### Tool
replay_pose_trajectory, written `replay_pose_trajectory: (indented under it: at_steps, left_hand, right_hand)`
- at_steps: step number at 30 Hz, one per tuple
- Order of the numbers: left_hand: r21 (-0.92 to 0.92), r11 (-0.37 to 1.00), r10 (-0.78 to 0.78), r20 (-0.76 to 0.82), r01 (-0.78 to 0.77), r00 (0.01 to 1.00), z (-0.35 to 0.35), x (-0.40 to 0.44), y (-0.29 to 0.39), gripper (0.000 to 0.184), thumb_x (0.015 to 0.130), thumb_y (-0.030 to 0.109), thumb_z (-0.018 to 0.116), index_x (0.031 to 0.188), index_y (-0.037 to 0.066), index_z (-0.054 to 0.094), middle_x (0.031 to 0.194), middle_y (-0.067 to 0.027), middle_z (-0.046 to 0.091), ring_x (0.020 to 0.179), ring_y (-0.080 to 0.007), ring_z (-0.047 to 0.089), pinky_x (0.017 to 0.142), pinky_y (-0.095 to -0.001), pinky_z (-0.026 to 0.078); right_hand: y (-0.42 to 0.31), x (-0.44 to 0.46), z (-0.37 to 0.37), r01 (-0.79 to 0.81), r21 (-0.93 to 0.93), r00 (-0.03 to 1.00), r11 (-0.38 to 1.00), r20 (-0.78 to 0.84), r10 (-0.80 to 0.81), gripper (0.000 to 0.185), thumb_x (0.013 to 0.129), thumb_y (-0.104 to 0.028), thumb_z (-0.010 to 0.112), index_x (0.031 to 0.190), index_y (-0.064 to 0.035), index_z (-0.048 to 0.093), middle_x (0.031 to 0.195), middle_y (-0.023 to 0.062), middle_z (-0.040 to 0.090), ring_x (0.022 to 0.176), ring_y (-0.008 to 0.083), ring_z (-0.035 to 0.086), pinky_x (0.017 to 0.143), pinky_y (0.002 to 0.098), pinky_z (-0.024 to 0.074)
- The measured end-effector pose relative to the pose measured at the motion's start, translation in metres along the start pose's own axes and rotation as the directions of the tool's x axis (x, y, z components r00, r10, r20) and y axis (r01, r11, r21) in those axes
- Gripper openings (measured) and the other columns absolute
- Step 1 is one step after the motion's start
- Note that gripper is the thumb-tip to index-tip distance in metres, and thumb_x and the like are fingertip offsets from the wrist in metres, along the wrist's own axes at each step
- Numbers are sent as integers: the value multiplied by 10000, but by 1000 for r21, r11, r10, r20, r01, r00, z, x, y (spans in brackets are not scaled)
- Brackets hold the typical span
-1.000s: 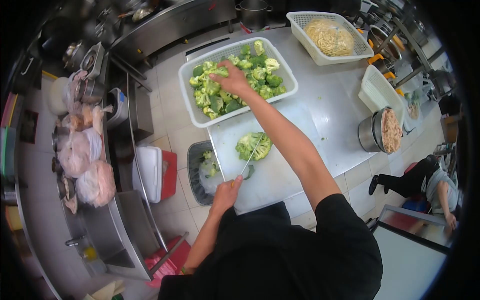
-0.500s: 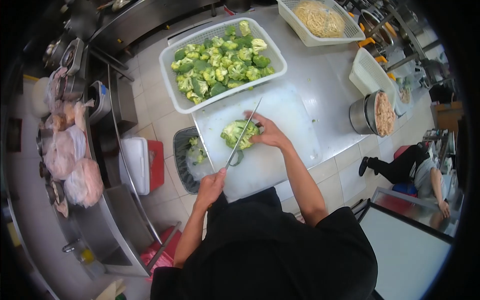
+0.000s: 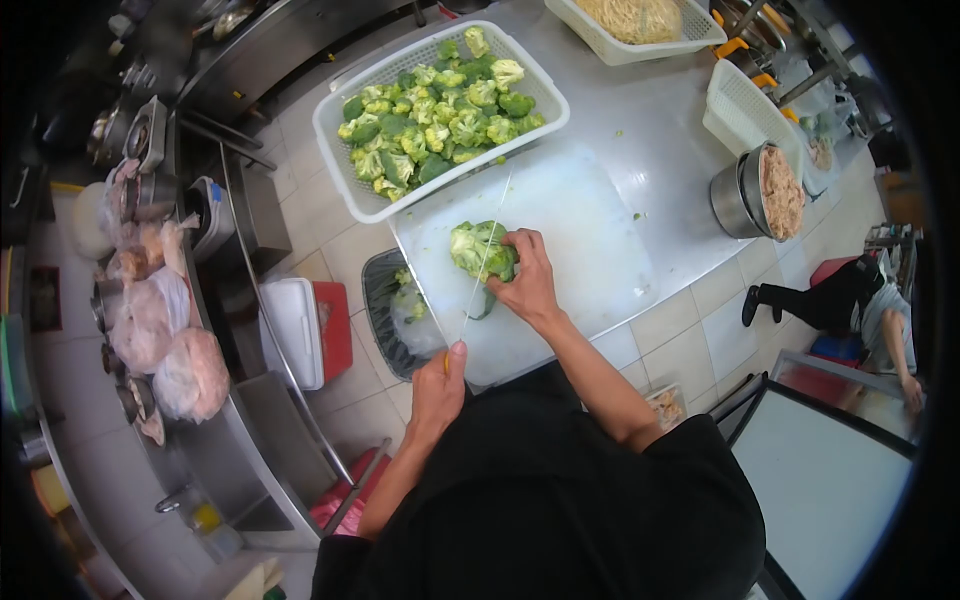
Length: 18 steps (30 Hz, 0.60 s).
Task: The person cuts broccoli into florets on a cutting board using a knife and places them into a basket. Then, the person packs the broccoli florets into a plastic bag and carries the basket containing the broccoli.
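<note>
Right hand [image 3: 531, 278] has settled against broccoli [image 3: 467, 248] on its left.

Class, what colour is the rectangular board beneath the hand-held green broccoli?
White: the rectangular board, clearest in the head view.

Pale-green broccoli head [image 3: 466, 248] — lying on white board [image 3: 590, 230]; knife [image 3: 487, 255] — long thin blade slanting across broccoli.

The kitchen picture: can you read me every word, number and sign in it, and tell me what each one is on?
None: I can't read any words, numbers or signs here.
I see no writing on the knife, the cutting board, the broccoli basket or the cooler.
Things along the dark edges are too small and blurred to tell.
</note>
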<state>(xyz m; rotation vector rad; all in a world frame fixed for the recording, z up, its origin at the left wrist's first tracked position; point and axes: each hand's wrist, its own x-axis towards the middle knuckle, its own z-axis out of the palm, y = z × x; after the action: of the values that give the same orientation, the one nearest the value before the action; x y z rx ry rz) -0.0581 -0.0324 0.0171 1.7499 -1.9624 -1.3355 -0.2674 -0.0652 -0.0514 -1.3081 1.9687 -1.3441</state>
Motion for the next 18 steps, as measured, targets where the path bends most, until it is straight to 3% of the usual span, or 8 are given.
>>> replay_pose_trajectory:
  at_steps: [4,7,10,13,18]
  left_hand:
    - [-99,992,71,-30,-74,997,-7,-12,19,565,1017,447,443,827,-49,635,752,-318,612,779,-511,616,702,-520,466]
    - [205,976,83,-2,-80,997,16,26,-20,659,1019,513,382,791,-56,624,691,-285,609,719,-461,630,699,-503,470]
    - [239,970,42,24,-46,999,22,35,-28,687,1009,535,371,797,-62,637,757,-338,611,821,-531,605,746,-544,460]
    - [218,976,4,58,-17,998,22,41,-33,689,1005,539,388,843,-77,651,810,-354,618,878,-523,616,792,-565,460]
    - [171,985,-54,165,25,985,3,55,-29,721,991,573,393,751,-64,631,753,-319,618,772,-492,608,741,-512,471]
  right_hand:
    - [1,-6,2,-17,-12,999,1000,-30,17,517,636,-49,729,1115,-63,536,1165,194,514,1025,408,578,849,446,510]
    - [8,-7,9,-31,-30,997,999,-69,28,481,638,-53,739,1077,-67,544,1159,199,517,1014,415,582,837,450,510]
    - [5,-3,6,-58,-81,996,995,-76,52,434,629,-63,756,1013,-56,552,1091,174,529,953,387,583,801,439,504]
    - [2,8,6,-81,-73,996,994,-35,78,401,616,-70,758,958,-56,549,999,166,543,907,387,584,776,444,499]
    - [16,22,-5,-82,-53,993,995,86,86,365,603,-90,756,917,-54,573,897,148,561,844,385,593,753,433,501]
